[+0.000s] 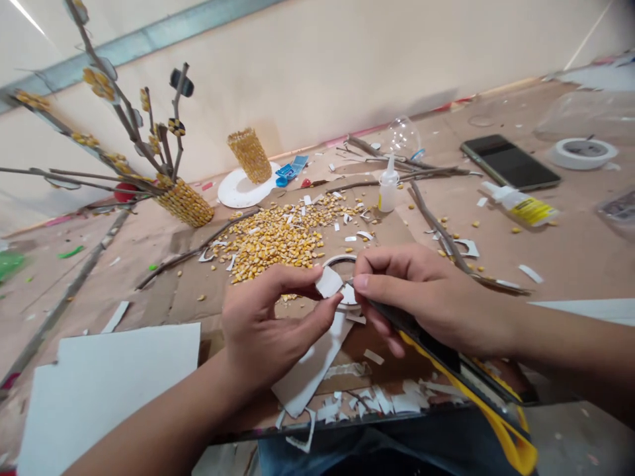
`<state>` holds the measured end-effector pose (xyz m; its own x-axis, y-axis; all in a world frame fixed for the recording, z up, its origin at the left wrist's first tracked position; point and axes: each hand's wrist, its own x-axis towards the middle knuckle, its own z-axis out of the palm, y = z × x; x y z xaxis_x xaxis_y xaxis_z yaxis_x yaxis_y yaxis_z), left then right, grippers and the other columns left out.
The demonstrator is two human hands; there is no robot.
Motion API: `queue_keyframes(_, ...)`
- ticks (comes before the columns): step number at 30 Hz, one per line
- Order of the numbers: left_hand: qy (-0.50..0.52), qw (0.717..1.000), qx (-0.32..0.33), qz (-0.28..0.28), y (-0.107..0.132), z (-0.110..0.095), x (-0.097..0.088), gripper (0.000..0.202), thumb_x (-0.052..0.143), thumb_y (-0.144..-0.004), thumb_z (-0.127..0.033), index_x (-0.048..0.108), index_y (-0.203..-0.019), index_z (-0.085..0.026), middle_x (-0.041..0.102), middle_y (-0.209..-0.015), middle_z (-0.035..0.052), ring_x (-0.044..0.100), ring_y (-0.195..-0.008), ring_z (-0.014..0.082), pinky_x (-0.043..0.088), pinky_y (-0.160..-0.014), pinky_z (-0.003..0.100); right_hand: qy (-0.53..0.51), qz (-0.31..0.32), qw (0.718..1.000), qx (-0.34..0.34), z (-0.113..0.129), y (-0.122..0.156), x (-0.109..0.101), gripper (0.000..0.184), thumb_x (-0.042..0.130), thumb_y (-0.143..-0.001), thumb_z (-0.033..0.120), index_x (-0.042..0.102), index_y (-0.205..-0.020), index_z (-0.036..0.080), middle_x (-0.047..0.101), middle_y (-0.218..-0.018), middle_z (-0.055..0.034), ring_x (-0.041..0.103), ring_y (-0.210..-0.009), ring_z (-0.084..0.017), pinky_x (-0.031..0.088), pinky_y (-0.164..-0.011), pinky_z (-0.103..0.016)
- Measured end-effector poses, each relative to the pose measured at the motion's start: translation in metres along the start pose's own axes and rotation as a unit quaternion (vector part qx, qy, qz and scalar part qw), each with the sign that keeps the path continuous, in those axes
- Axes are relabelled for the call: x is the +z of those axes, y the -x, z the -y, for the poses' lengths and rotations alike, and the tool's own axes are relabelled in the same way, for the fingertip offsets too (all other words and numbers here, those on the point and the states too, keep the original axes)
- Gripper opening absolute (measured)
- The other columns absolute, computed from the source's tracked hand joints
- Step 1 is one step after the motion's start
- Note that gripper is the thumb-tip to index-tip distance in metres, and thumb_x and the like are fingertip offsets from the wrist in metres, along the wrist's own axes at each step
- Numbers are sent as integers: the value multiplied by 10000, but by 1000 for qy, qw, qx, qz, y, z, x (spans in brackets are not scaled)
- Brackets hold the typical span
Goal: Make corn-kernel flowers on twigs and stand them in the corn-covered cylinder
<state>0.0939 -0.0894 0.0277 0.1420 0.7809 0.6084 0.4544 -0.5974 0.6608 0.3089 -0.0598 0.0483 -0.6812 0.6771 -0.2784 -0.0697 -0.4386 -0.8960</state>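
My left hand [278, 324] pinches a small white cut piece [329, 283] of what looks like card or foam board between thumb and fingers. My right hand [411, 291] grips a long black-and-yellow tool, apparently a utility knife [446, 360], close to its front end. Its tip comes near the right edge of the white piece; whether they touch I cannot tell. A roll of tape [342, 258] lies just behind the fingertips, partly covered. Below the hands a white strip [310, 373] rests on the table, among scraps [391, 400] along the front edge.
Loose corn kernels [278, 241] spread behind my hands. A kernel-covered pot [186, 201] holds branches at left; another kernel-covered cup [251, 157] stands on a white disc. Glue bottles [388, 188], a phone [510, 160], sticks [436, 228] and a tape roll [584, 153] lie right. White board [119, 390] lies front left.
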Motion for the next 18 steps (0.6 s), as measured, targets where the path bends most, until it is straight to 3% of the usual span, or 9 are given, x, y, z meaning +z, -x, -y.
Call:
queue_keyframes(5, -4, 1000, 16, -6, 4, 1, 1, 380, 901, -746, -90, 757, -1070, -227, 798, -850, -14, 751, -723, 137, 595, -660, 262, -16, 7, 999, 36, 2, 0, 3, 342, 725, -907, 454, 550, -767, 195, 611, -575, 60, 583, -435, -65, 445, -448, -140)
queue_keyframes(18, -21, 1000, 2, -3, 3, -1, 2, 331, 882, -764, -116, 768, -1055, -225, 804, -835, -5, 753, -698, 150, 596, -643, 270, -47, 26, 998, 43, 2, -2, 1, 434, 831, -825, 505, 547, -755, 184, 621, -560, 62, 573, -427, -61, 448, -454, -148)
